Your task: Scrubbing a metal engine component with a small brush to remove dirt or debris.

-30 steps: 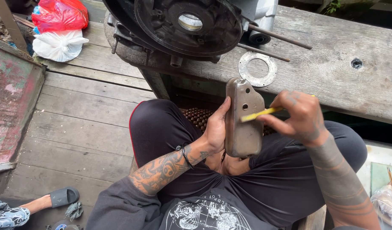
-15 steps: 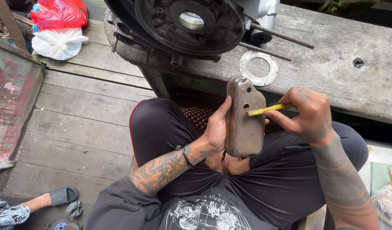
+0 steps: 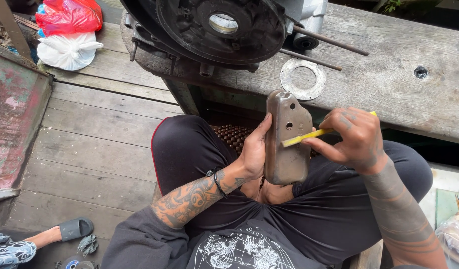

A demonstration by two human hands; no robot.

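Upright, the metal cover [image 3: 287, 142] stood gripped in your left hand [image 3: 253, 152], your right hand [image 3: 356, 139] pinching the yellow tool [image 3: 305, 135] across its face.

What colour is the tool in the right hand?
Yellow tool, held by the right hand; head view.

weathered wooden bench [image 3: 389, 94], dark engine casing [image 3: 214, 30], flat metal ring [image 3: 302, 78], perhaps a gasket

Person wears a dark grey T-shirt [image 3: 239, 246] bearing a white line-drawn graphic across the chest. Below the T-shirt, black trousers [image 3: 199, 149] with a thin red trim along one edge. Left forearm [image 3: 189, 199], just above the T-shirt's sleeve, is heavily tattooed; a thin black band circles the wrist. Right forearm [image 3: 399, 214] carries banded tattoos, extending onto the right hand [image 3: 356, 142].
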